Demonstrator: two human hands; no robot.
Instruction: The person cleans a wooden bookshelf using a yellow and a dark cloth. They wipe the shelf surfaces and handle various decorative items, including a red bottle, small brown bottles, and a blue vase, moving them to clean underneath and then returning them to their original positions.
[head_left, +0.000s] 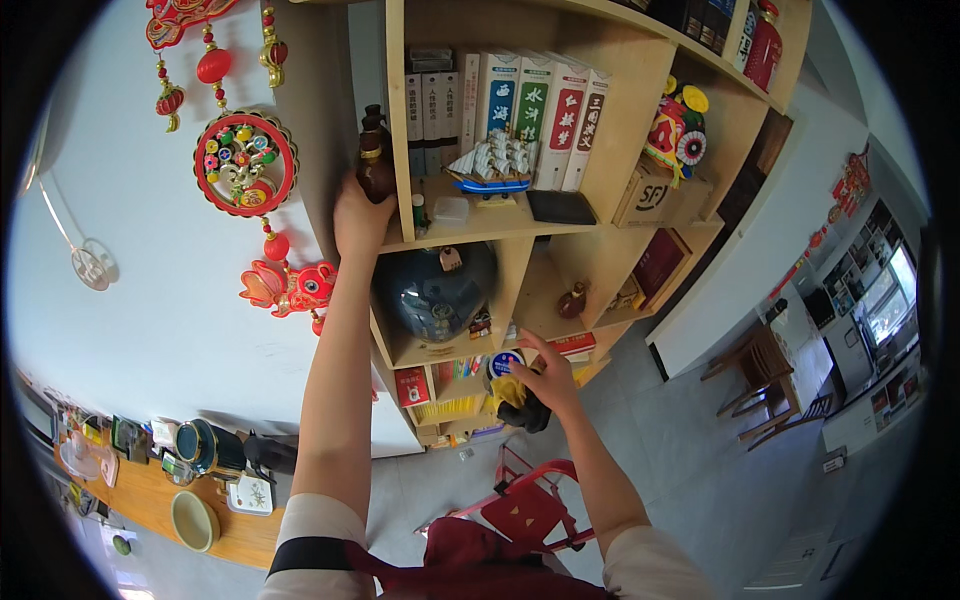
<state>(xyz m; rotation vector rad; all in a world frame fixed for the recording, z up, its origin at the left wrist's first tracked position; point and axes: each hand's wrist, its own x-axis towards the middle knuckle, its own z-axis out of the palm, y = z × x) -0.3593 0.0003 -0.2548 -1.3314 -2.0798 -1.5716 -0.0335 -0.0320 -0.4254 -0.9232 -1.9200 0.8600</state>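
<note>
At the left end of the wooden shelf unit, my left hand (363, 217) reaches up and grips the lower part of a brown bottle (376, 166) with a gold band at its neck. My right hand (553, 375) is lower, in front of the lower shelves. A yellow and dark grey cloth (511, 396) hangs bunched under its palm, while the thumb and forefinger stick out. Beside the thumb shows a round blue lid (504, 363); what it belongs to is partly hidden. A big dark glazed jar (439, 292) fills the compartment between my hands.
A model sailing ship (491, 169) stands before upright books (536, 112). To the right are a cardboard box (652, 196) and a small brown bottle (572, 301). Red ornaments (246, 163) hang on the left wall. Below me is a red folding step stool (529, 510).
</note>
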